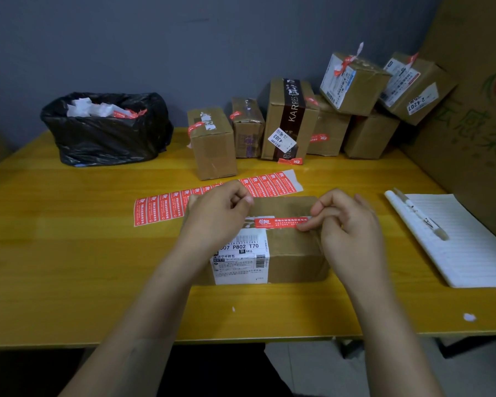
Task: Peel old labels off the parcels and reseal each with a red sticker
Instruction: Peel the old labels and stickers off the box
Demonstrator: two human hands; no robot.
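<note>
Head view: right grip [347,222] pinches the right end of the red sticker [278,222] lying across the cardboard parcel [294,255] top. The left grip [218,214], fingers curled, rests at the parcel's left end; its hold cannot be told. Parcel sits on the table [69,253].

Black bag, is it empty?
No, the black bag holds crumpled white paper and a red sticker scrap at its top.
</note>
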